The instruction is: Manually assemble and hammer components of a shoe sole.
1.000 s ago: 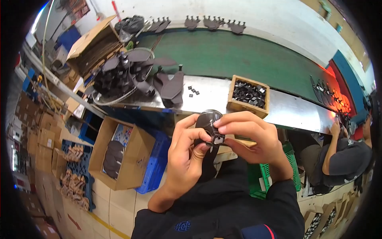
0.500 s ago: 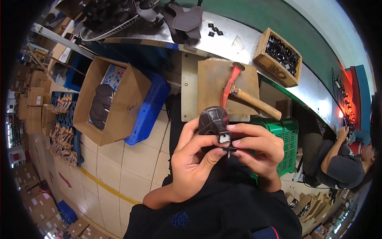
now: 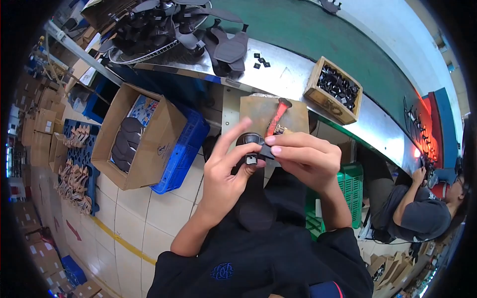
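My left hand (image 3: 224, 171) has its thumb and forefinger closed on the heel of a dark shoe (image 3: 251, 159), whose heel end shows a pale face inside a black rim. Another of its fingers is raised and blurred. The fingertips of my right hand (image 3: 310, 161) pinch a small dark piece (image 3: 267, 150) right beside the heel; its exact shape is partly hidden. Below the hands, a dark rounded sole shape (image 3: 256, 213) lies over my lap. Beyond them a hammer (image 3: 279, 115) with a red head rests on a tan board (image 3: 251, 108), its handle mostly covered by my right hand.
On the metal bench, a wooden box (image 3: 314, 95) holds small black parts; several black squares (image 3: 262, 61) lie nearby. Dark shoe parts (image 3: 231, 48) and a wire basket (image 3: 144, 58) stand far left. A cardboard box (image 3: 151, 149), a green crate (image 3: 352, 191) and a seated co-worker (image 3: 422, 206) flank me.
The shoe has turned and come lower and leftward in my hands. A pinned black heel tip showed under the heel before. My left finger has lifted, and my right fingers now cover the hammer's handle.
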Tool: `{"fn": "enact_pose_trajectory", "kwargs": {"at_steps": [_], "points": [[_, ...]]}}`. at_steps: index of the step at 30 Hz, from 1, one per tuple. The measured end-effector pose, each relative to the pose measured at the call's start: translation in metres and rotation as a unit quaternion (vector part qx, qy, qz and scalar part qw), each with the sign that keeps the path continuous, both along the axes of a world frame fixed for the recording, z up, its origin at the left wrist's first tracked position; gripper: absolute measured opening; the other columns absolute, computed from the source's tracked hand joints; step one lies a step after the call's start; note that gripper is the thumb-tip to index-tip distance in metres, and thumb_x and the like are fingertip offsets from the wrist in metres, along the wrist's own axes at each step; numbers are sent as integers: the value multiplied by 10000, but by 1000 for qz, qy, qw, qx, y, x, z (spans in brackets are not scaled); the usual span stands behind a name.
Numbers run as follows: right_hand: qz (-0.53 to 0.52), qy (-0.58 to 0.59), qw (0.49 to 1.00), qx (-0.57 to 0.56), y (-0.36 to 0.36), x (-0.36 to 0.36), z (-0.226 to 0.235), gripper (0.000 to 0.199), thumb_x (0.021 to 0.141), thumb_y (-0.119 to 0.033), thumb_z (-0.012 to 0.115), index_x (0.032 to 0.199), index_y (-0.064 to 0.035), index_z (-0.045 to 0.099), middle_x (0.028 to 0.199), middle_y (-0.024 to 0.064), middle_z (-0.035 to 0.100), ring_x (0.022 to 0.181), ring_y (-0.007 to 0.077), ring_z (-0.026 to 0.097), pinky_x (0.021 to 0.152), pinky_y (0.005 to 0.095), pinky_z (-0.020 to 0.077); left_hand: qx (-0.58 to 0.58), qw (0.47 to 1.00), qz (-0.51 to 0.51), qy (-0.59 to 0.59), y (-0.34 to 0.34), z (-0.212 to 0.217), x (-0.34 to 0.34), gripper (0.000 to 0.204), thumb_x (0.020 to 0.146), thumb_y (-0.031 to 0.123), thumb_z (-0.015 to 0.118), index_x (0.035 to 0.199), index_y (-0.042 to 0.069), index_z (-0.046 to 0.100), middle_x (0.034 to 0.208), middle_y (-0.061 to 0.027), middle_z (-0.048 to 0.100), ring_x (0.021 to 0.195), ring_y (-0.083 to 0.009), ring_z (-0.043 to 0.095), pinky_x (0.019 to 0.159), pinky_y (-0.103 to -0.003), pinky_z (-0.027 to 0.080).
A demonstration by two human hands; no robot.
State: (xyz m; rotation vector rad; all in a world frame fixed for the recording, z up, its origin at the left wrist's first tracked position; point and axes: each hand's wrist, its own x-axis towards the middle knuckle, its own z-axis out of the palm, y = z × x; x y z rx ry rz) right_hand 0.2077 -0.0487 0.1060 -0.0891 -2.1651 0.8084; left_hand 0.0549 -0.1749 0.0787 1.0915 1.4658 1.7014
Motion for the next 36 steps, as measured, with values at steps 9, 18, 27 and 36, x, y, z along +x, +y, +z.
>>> {"fn": "enact_pose_trajectory", "kwargs": {"at_steps": [9, 18, 27, 36], "points": [[100, -37, 992, 73, 20, -22, 17, 184, 752, 8, 778, 931, -1, 735, 992, 174, 739, 824, 258, 736, 715, 311, 597, 65, 962, -8, 267, 2, 8, -15, 249, 759, 190, 818, 896, 18, 700, 881, -98, 672, 871, -298, 618, 764, -376, 491], [125, -42, 990, 51, 18, -15, 17, 141, 768, 11, 767, 903, -2, 728, 961, 183, 742, 824, 265, 748, 713, 320, 604, 55, 972, -68, 216, -4, 7, -10, 319, 794, 281, 809, 825, -2, 665, 774, -88, 616, 767, -280, 582, 699, -377, 465], [143, -84, 985, 42, 18, -1, 20, 187, 813, -34, 731, 997, -3, 722, 1074, 155, 722, 1072, 320, 682, 907, 422, 551, 31, 975, -79, 204, -6, 10, -10, 280, 805, 233, 809, 838, -11, 676, 817, -98, 645, 780, -277, 612, 692, -359, 480], [-281, -441, 852, 8, 24, 56, -55, 617, 858, -446, 716, 1261, -43, 477, 1042, 209, 657, 905, 426, 657, 725, 483, 536, 88, 967, -38, 236, 38, 15, -11, 211, 819, 153, 794, 924, -10, 710, 953, -126, 711, 839, -263, 683, 744, -341, 530]]}}
